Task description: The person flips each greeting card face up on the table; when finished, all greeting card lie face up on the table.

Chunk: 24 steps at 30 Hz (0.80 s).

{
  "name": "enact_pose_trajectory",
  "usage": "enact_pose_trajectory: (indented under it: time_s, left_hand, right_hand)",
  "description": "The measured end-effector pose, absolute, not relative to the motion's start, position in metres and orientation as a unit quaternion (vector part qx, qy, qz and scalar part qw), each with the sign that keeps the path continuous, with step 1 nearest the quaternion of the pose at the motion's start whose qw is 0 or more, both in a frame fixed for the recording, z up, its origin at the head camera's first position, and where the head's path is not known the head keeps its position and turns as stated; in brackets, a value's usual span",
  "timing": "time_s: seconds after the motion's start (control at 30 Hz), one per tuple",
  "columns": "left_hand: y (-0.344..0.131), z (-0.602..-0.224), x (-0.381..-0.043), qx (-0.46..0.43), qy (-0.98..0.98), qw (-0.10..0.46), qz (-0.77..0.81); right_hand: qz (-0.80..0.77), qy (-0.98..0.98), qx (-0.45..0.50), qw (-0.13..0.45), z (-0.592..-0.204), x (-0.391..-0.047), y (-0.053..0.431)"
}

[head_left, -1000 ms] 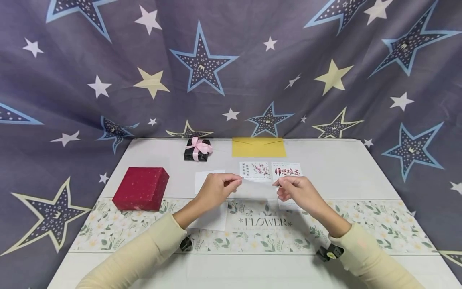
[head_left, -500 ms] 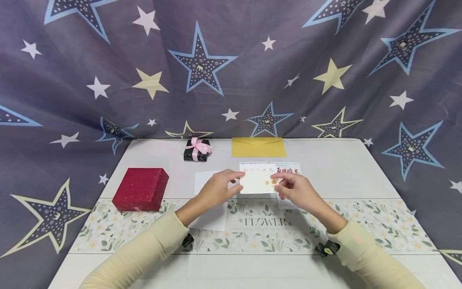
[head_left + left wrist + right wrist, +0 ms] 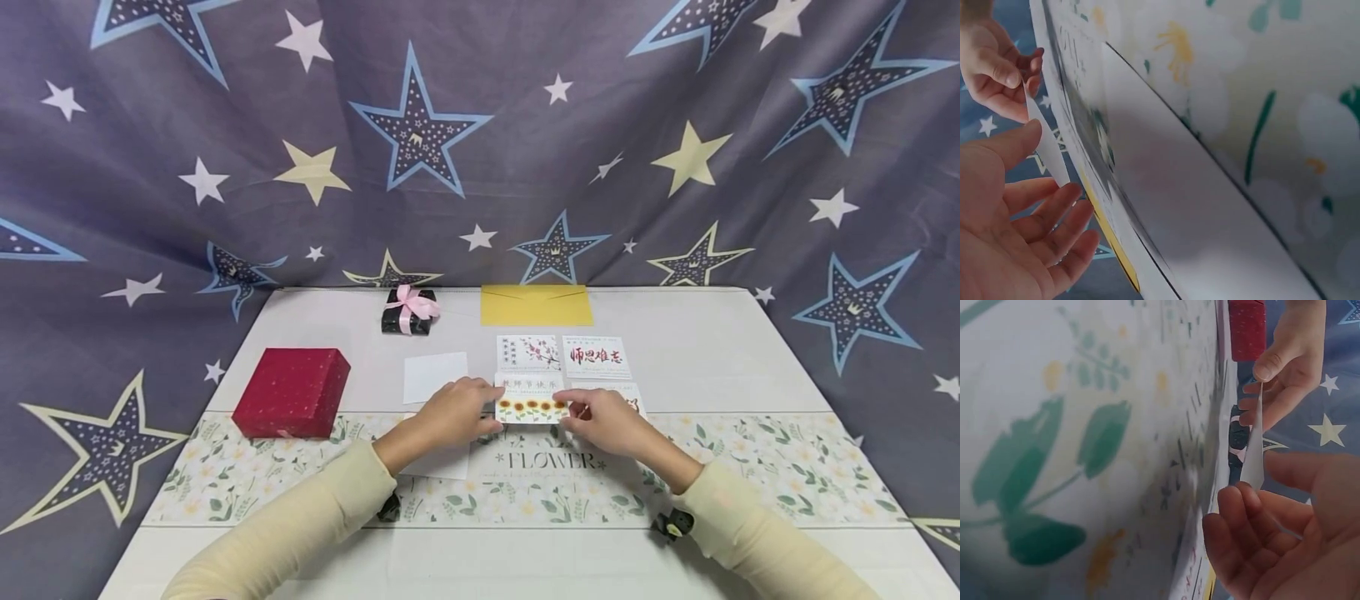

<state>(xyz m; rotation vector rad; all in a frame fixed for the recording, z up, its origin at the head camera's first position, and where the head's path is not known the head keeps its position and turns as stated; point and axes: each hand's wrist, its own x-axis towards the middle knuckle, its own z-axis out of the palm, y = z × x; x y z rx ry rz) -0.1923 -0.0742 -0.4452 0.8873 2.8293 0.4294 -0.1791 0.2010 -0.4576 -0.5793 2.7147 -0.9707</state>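
Note:
Both hands hold a white card (image 3: 530, 402) printed with a row of sunflowers under a line of characters. My left hand (image 3: 459, 410) pinches its left end and my right hand (image 3: 606, 419) its right end. In the left wrist view the card (image 3: 1047, 140) appears nearly edge-on between thumb and fingers, close over the table. Just beyond it lies a card with a red-blossom branch (image 3: 528, 353), and to its right a card with large red characters (image 3: 597, 357). Another card (image 3: 633, 396) lies partly hidden behind my right hand.
Two blank white cards, one farther back (image 3: 435, 377) and one nearer (image 3: 446, 464), lie left of centre, the nearer partly under my left arm. A red box (image 3: 288, 392) stands left. Behind are a black gift box (image 3: 409, 312) with pink ribbon and a yellow envelope (image 3: 537, 305).
The card was edge-on, then raised with its face partly washed out. Now both hands have brought it lower and nearer, uncovering the blossom card and the red-character card behind it.

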Motion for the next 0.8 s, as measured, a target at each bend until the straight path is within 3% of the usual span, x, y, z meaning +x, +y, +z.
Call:
enact_pose_trajectory:
  time_s: [0.8]
  left_hand:
    - [-0.063,-0.461,-0.201,0.321,0.939,0.074,0.099]
  right_hand:
    - [-0.28,0.937,-0.162,0.131,-0.465,-0.183,0.201]
